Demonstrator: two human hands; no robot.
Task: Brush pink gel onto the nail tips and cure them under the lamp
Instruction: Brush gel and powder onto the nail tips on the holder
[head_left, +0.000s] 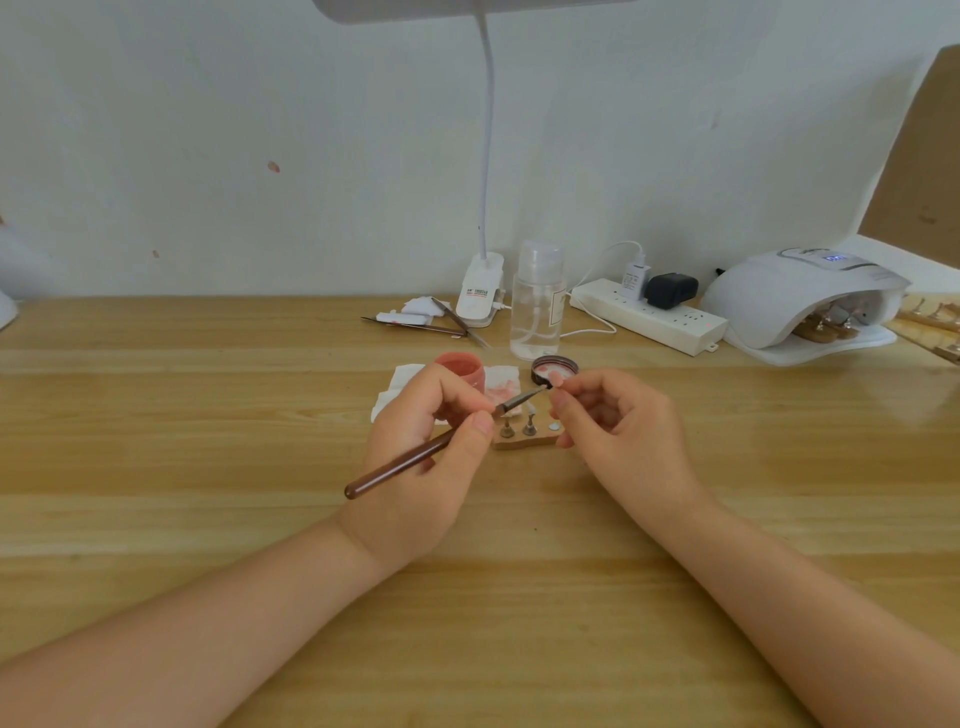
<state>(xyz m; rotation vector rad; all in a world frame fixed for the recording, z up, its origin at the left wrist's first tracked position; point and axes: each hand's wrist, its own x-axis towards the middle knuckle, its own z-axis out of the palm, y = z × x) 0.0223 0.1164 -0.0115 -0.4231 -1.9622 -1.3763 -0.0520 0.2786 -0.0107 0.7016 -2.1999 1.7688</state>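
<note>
Bright and even all over, with soft white light from the white bendy-neck clip lamp (487, 156) up top. Only faint, small shadows under the two bare hands on the pale yellow wooden table (208, 415). Shiny glare in long pale streaks across the wood, strongest at far right. A bit soft and fuzzy everywhere; tiny things near the fingers hard to make out. Bent at the edges, with forearms stretched wide at the bottom corners.
</note>
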